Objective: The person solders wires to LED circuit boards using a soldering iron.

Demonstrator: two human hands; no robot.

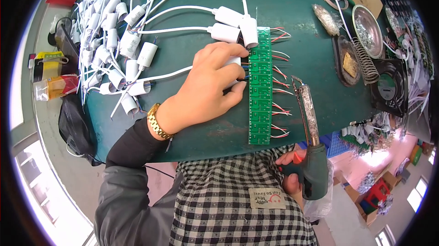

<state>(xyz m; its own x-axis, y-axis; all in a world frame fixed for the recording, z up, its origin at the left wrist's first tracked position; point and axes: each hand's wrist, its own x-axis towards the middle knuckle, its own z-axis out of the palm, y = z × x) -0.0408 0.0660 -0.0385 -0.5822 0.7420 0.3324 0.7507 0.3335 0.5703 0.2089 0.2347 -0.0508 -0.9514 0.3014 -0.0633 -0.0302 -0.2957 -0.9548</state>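
Note:
A long green circuit board strip (260, 109) lies on the table, with pairs of thin red and white wires sticking out of its right edge. My left hand (201, 86) is closed on a white lamp socket (233, 61) at the strip's left edge; the fingers cover most of it. A blue wire (247, 77) reaches from the fingertips to the board. My right hand (292, 184) grips a dark green soldering gun (315, 173) by its handle at the table's front edge. The gun's metal tip (297, 80) points away from me, right of the wires and apart from the board.
White sockets with cables (249, 31) lie at the strip's far end. A heap of similar sockets (112, 36) fills the left. On the right are a metal bowl (367, 31), a coil spring stand (366, 63), an oval tray (346, 61) and a black fan (388, 88).

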